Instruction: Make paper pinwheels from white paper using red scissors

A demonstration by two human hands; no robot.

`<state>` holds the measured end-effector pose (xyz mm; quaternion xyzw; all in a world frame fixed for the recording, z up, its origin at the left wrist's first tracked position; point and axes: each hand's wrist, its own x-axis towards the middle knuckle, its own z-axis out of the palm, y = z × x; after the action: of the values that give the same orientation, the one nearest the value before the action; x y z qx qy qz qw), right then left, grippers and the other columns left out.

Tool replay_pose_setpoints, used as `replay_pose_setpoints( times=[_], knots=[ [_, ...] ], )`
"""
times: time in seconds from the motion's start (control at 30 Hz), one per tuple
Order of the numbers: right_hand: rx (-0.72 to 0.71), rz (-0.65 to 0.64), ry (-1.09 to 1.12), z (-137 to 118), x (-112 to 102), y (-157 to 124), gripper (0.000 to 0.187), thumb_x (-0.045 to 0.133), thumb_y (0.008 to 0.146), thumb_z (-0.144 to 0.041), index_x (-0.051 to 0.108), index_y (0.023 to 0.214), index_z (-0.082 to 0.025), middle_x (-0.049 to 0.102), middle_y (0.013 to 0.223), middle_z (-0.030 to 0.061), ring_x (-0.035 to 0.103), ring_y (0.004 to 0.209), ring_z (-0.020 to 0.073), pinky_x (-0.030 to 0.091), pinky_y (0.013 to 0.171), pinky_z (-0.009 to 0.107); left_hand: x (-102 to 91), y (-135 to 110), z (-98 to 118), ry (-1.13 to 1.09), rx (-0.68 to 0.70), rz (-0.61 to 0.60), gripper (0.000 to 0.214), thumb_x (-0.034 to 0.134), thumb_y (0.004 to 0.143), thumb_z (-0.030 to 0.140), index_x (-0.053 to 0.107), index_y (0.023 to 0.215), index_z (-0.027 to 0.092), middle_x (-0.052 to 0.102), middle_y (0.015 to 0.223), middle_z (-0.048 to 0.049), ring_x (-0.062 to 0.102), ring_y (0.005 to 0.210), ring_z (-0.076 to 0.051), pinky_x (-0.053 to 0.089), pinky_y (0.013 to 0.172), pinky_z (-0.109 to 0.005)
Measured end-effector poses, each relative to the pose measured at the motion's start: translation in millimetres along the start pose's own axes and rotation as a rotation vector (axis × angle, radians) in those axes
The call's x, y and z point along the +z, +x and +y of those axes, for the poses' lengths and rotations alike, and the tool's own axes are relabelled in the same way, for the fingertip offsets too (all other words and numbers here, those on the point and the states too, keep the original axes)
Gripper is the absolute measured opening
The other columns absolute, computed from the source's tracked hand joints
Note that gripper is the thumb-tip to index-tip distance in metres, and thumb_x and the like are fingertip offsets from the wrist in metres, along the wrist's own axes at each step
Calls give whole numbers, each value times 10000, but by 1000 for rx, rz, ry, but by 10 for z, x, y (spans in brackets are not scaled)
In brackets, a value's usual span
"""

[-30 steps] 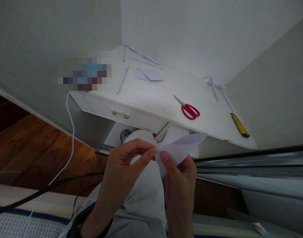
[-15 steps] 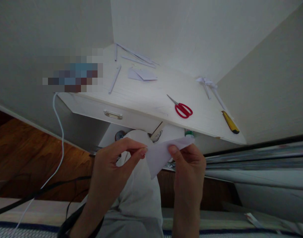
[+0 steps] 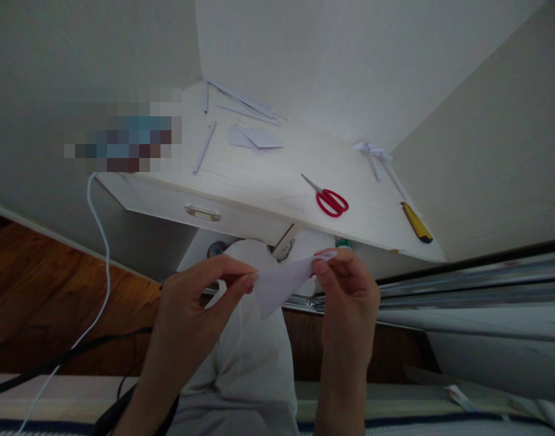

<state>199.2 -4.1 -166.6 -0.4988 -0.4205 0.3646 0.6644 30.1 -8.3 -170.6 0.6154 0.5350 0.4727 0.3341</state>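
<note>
A small folded piece of white paper (image 3: 279, 283) is held in the air between both hands, above my lap and in front of a white desk (image 3: 268, 181). My left hand (image 3: 200, 297) pinches the paper's left end with thumb and forefinger. My right hand (image 3: 347, 290) pinches its upper right end, fingers curled. Red-handled scissors (image 3: 328, 198) lie on the desk beyond the hands, with a yellow utility knife (image 3: 416, 222) to their right.
Folded paper pieces (image 3: 254, 137) and several paper strips (image 3: 241, 106) lie at the desk's back. A twisted paper shape (image 3: 372, 151) lies near the right wall. A drawer handle (image 3: 202, 212) faces me. A white cable (image 3: 98, 242) and a black cable (image 3: 63, 357) cross the wooden floor at left.
My right hand slid up from the paper's lower part to its upper right end. The paper now lies flatter and more edge-on. Both hands shifted slightly left in view.
</note>
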Motion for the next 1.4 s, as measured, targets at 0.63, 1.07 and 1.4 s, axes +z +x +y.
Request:
replay_pose_setpoints(
  times=[0.63, 1.07, 1.4],
  knots=[
    [-371, 51, -132, 69, -32, -55, 197, 628, 846, -130, 766, 784, -256, 665, 691, -21, 546, 618, 123, 419, 550, 242, 25, -25, -71, -277, -92, 28, 124, 690, 798, 168, 732, 759, 277, 654, 535, 91, 646, 507, -87, 510, 540, -169],
    [654, -494, 218, 102, -276, 72, 513, 617, 747, -702, 706, 838, -205, 738, 732, 42, 657, 587, 163, 474, 485, 223, 21, -38, -175, 25, 675, 81, 165, 672, 835, 91, 729, 930, 213, 784, 846, 21, 726, 742, -94, 564, 726, -153],
    [812, -547, 241, 8, -214, 17, 226, 887, 578, -277, 775, 757, -197, 741, 672, -16, 611, 516, 99, 495, 528, 196, -5, 9, -131, -26, 734, -100, 136, 602, 897, 124, 723, 896, 185, 789, 801, -14, 742, 744, -99, 556, 775, -148]
  ],
)
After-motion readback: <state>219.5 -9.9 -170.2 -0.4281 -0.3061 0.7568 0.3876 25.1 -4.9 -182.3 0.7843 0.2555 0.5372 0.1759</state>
